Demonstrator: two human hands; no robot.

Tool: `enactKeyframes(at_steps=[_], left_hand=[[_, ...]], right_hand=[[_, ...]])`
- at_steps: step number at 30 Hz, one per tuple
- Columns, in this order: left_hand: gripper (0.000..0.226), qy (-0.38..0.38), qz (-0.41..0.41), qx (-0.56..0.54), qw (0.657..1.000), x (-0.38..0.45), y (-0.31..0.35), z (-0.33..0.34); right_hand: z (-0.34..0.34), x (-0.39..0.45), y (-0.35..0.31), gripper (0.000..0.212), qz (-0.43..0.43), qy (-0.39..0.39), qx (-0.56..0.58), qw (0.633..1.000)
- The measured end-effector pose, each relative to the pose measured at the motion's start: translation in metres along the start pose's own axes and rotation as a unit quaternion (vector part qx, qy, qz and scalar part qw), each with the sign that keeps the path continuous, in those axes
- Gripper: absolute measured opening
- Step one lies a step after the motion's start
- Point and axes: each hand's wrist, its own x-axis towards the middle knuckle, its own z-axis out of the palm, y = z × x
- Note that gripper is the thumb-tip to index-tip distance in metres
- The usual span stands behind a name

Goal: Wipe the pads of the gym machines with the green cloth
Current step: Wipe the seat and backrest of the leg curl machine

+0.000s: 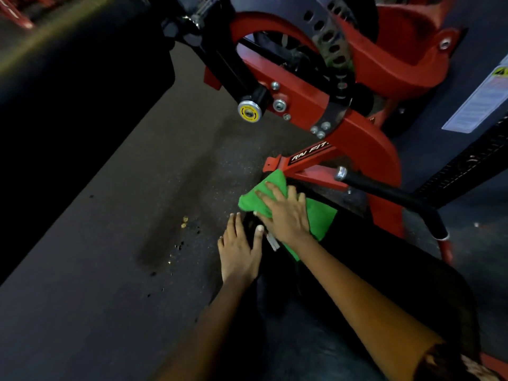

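A green cloth [320, 217] lies spread over the front end of a black seat pad [384, 259] of a red gym machine. My right hand [286, 213] presses flat on the cloth with its fingers straight and spread. My left hand [239, 251] rests against the pad's left edge, fingers straight, thumb on top of the pad beside the cloth. A small white tag [272, 240] hangs from the cloth between the two hands. Much of the pad is dark and hard to make out.
The red machine frame [365, 144] with a perforated cam plate [334, 42] rises right behind the pad. A black handle bar [390, 193] crosses at the right. A yellow-capped adjuster knob [249, 112] sticks out above. A large black pad [68, 86] looms upper left over speckled grey floor [110, 257].
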Motion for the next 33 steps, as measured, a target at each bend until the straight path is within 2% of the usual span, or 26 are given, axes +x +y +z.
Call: enactKeyframes(at_steps=[2, 4, 6, 9, 11, 13, 15, 18, 21, 25, 27, 29, 31, 33], left_hand=[[0.108, 0.01, 0.022, 0.015, 1.0, -0.001, -0.002, 0.0], [0.11, 0.024, 0.044, 0.029, 0.998, 0.002, -0.001, -0.001], [0.104, 0.023, 0.074, 0.042, 0.996, 0.003, 0.001, -0.001], [0.093, 0.019, 0.114, 0.062, 0.991, 0.001, 0.001, -0.001], [0.085, 0.013, 0.131, 0.072, 0.989, 0.001, 0.0, 0.0], [0.077, 0.006, 0.139, 0.068, 0.988, 0.003, -0.001, 0.001], [0.071, -0.005, 0.147, 0.059, 0.987, 0.004, 0.0, 0.002], [0.07, 0.0, 0.141, 0.043, 0.989, 0.004, 0.001, 0.002], [0.069, 0.011, 0.137, 0.049, 0.989, 0.006, 0.001, 0.003], [0.065, 0.025, 0.146, 0.069, 0.987, 0.003, 0.003, 0.004], [0.063, 0.03, 0.151, 0.075, 0.985, 0.003, 0.003, 0.002], [0.059, 0.035, 0.175, 0.096, 0.979, -0.001, 0.008, 0.002], [0.055, 0.027, 0.215, 0.125, 0.968, -0.003, 0.011, 0.005], [0.054, 0.01, 0.248, 0.142, 0.958, 0.0, 0.009, 0.006]], right_hand=[[0.004, -0.014, 0.002, 0.051, -0.07, 0.011, -0.008, 0.997], [-0.002, 0.002, 0.016, 0.053, -0.075, 0.008, -0.022, 0.997], [-0.005, 0.024, 0.027, 0.054, 0.017, -0.023, -0.005, 1.0], [-0.008, 0.032, 0.02, 0.056, 0.154, 0.003, 0.031, 0.988], [-0.004, 0.014, 0.006, 0.056, 0.157, 0.014, 0.032, 0.987], [0.0, -0.014, 0.001, 0.056, 0.094, 0.013, 0.022, 0.995], [0.004, -0.037, 0.016, 0.056, 0.068, 0.034, 0.02, 0.997], [0.003, -0.036, 0.04, 0.056, 0.155, 0.016, 0.034, 0.987], [0.001, -0.041, 0.023, 0.056, 0.219, 0.011, 0.055, 0.974], [0.012, -0.113, 0.011, 0.053, 0.083, 0.049, 0.047, 0.994], [0.017, -0.135, 0.036, 0.055, 0.066, 0.05, 0.037, 0.996], [0.011, -0.135, 0.061, 0.052, 0.161, 0.06, 0.041, 0.984], [0.012, -0.126, 0.07, 0.053, 0.271, 0.021, 0.079, 0.959], [0.012, -0.127, 0.057, 0.055, 0.267, 0.049, 0.077, 0.959]])
